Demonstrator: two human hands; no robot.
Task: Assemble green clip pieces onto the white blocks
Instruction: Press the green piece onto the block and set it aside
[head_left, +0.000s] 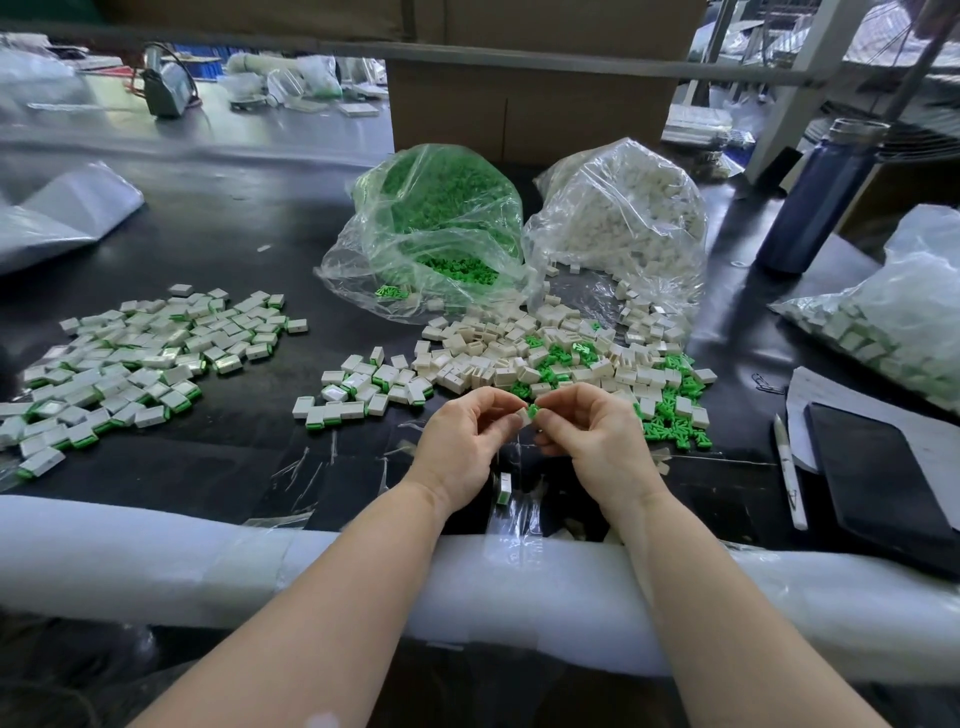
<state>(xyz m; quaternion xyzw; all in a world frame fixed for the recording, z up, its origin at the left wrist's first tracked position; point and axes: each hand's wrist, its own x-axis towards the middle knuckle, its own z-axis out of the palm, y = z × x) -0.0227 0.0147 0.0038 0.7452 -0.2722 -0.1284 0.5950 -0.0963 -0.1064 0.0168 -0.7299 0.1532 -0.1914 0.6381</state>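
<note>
My left hand (467, 436) pinches a white block (522, 417) above the table's near edge. My right hand (587, 431) pinches a green clip piece (533, 411) against the block's end. Just beyond the hands lies a mixed heap of loose white blocks (519, 353) and green clips (670, 415). A small group of assembled blocks (363, 389) lies left of that heap, and a larger spread of assembled blocks (135, 358) covers the left of the table. One assembled block (503, 488) lies under my wrists.
An open bag of green clips (436, 228) and a bag of white blocks (623, 218) stand behind the heap. A blue bottle (815, 197), another filled bag (893, 322), a pen (789, 467) and a dark tablet (878, 478) are on the right. White foam padding (156, 561) lines the near edge.
</note>
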